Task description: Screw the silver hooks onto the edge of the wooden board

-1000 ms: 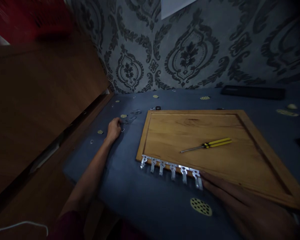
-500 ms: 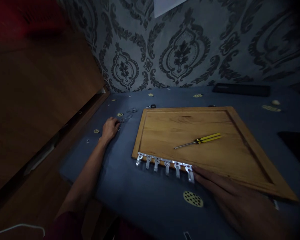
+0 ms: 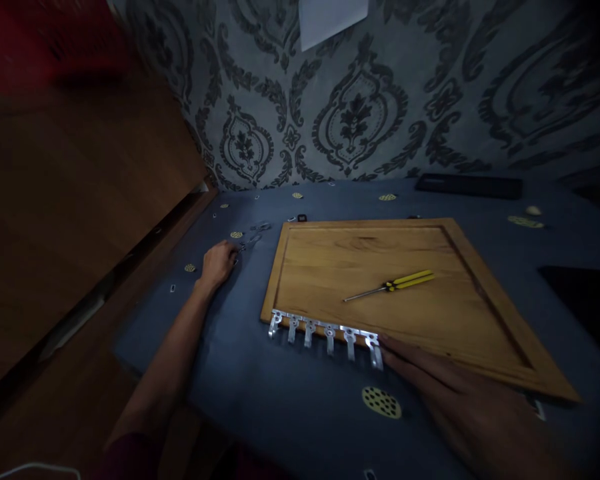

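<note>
A wooden panel point(image 3: 430, 320) lies flat on a blue cloth-covered table point(image 3: 280, 413). Along its near left edge sits a metal hook rail point(image 3: 325, 332) with several hooks. My right hand point(image 3: 460, 400) lies flat with fingers stretched out, fingertips touching the right end of the rail. My left hand point(image 3: 219, 262) is reached out to the left of the panel, fingers curled over small metal bits point(image 3: 253, 239) on the cloth; what it grips is hidden. A yellow-handled screwdriver point(image 3: 390, 285) rests on the panel's middle, untouched.
Patterned wallpaper wall stands behind the table. A brown wooden cabinet side point(image 3: 80, 200) runs along the left. Yellow dotted patches point(image 3: 381, 403) and small fittings are scattered on the cloth. A dark flat object point(image 3: 469, 186) lies at the back right.
The view shifted slightly, sliding everything a little left. My left hand stays at the small metal bits, my right hand stays on the rail's end.
</note>
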Motion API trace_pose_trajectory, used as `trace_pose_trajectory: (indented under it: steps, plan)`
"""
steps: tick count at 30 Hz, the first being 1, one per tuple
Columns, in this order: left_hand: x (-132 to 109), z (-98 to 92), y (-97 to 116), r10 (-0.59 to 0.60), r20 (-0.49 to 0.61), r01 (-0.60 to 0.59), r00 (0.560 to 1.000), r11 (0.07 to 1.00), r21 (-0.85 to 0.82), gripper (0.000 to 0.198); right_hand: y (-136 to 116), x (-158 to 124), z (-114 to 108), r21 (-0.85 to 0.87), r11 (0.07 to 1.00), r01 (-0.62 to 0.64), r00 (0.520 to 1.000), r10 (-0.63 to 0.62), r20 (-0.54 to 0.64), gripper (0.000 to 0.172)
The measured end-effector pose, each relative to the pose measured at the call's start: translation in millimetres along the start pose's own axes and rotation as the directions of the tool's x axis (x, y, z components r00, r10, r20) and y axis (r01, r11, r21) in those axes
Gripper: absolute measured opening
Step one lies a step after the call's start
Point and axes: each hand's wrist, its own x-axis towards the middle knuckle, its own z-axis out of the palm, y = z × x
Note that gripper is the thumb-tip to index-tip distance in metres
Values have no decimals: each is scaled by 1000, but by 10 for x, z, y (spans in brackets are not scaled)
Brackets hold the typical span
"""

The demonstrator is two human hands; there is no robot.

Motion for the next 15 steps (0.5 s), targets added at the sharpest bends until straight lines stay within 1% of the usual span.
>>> trace_pose_trajectory:
  steps: [3, 7, 15]
  plan:
    - [-37, -29, 42, 5, 6, -5, 1000, 1000, 12, 32, -16, 8, 2, 27, 1000, -11, 1000, 11, -6, 60]
    - [-80, -54, 95, 20, 11, -20, 1000, 999, 27, 32, -50, 3, 27, 60, 996, -73, 996, 76, -56, 61]
    - [-64, -44, 118, -33, 9, 32, 999, 996, 79, 33, -54, -61, 186, 28, 995, -95, 991, 97, -93, 58]
